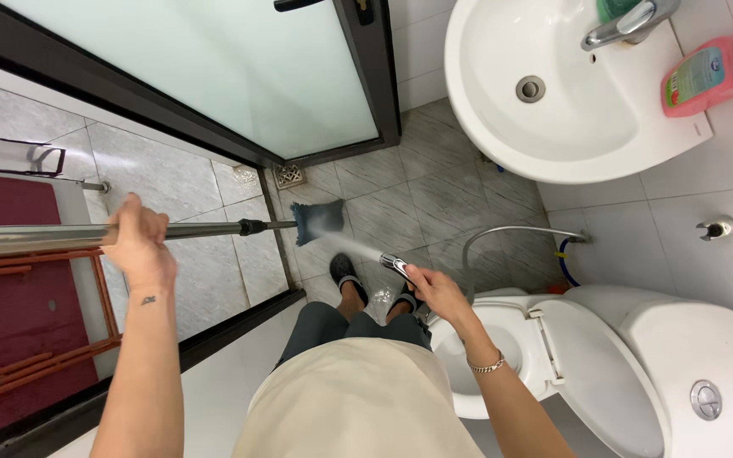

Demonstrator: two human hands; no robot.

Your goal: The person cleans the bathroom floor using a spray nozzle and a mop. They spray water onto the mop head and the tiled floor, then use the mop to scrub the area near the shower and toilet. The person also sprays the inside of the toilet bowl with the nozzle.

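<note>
My left hand grips a long metal mop pole held level across the doorway. Its dark blue mop head hangs over the grey tiled floor. My right hand holds a chrome spray nozzle on a flexible metal hose. A thin jet of water runs from the nozzle to the mop head. My feet in dark slippers stand on the tiles just below the mop head.
An open white toilet is at the right. A white basin with a chrome tap and a pink soap bottle hangs above. A frosted glass door, a floor drain and a red mat lie left.
</note>
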